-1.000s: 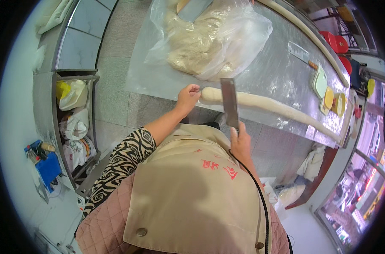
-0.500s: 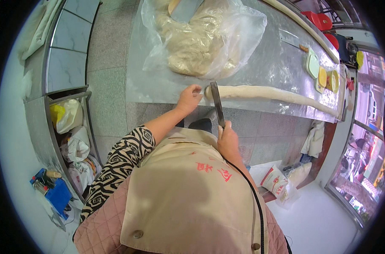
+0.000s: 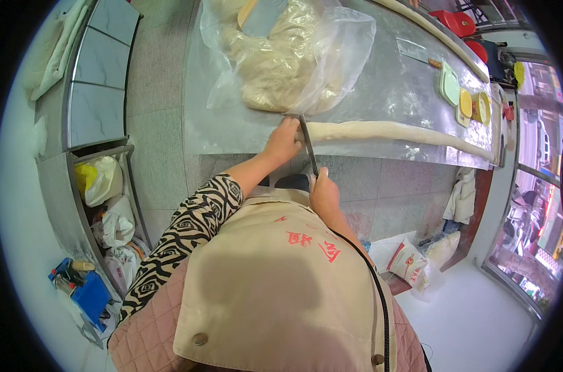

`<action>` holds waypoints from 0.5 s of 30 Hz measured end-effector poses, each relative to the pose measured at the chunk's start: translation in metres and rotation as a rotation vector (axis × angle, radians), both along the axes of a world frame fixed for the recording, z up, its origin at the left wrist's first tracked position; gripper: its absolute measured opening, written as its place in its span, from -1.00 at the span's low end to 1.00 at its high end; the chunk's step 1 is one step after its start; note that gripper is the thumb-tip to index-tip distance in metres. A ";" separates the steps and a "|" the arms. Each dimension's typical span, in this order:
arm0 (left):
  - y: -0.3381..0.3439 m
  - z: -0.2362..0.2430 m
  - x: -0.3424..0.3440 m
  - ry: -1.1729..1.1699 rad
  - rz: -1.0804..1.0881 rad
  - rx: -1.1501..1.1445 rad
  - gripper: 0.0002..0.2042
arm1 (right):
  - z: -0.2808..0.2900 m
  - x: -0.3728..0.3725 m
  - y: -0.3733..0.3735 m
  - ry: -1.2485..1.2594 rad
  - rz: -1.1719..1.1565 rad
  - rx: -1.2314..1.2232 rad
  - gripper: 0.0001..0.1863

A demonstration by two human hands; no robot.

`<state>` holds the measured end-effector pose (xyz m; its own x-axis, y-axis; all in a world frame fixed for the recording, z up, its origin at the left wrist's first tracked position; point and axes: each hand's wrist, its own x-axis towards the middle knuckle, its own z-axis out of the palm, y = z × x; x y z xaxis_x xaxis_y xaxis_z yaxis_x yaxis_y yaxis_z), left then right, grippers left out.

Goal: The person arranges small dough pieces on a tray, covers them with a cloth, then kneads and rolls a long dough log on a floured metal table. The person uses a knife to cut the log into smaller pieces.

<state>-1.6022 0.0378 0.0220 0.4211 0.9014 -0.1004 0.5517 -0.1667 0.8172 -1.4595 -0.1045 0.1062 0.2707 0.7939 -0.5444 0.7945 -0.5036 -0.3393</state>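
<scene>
A long pale dough rope (image 3: 387, 131) lies along the near edge of the metal-topped table (image 3: 213, 133). My right hand (image 3: 323, 191) is closed around the handle of a knife (image 3: 308, 146). Its dark blade stands across the rope close to the left end. Just left of the blade, my left hand (image 3: 284, 141) closes its fingers over the dough's end, which is mostly hidden behind them.
Beyond lies a big dough mass (image 3: 281, 77) in clear plastic, with a scraper (image 3: 263, 17) on it. A cleaver (image 3: 414, 51), green-topped scale (image 3: 449, 85) and yellow tub (image 3: 480, 108) stand right. Another dough rope (image 3: 442, 37) follows the far edge.
My left hand has moved right onto the dough's end. The knife has shifted slightly left, and its blade now appears thinner, turned more edge-on. The view has shifted a little.
</scene>
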 end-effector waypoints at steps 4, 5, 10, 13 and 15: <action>0.001 -0.002 -0.007 0.038 -0.053 0.015 -0.62 | 0.010 0.007 -0.006 0.030 0.019 -0.009 -0.71; 0.000 -0.002 -0.008 0.039 -0.055 0.021 -0.63 | 0.011 0.007 -0.006 0.034 0.015 -0.014 -0.71; -0.005 -0.001 -0.005 0.020 -0.014 0.061 -0.68 | 0.001 -0.001 0.005 0.032 0.029 0.000 -0.70; -0.007 -0.006 -0.002 0.012 -0.004 0.125 -0.67 | -0.012 -0.002 0.010 0.044 0.020 0.025 -0.68; -0.007 -0.008 -0.004 -0.013 0.012 0.163 -0.65 | -0.017 0.005 0.006 0.043 -0.010 0.023 -0.66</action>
<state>-1.6065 0.0305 0.0139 0.4108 0.9102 0.0531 0.5436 -0.2912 0.7872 -1.4543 -0.0987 0.0895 0.2557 0.8036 -0.5374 0.7741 -0.5032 -0.3841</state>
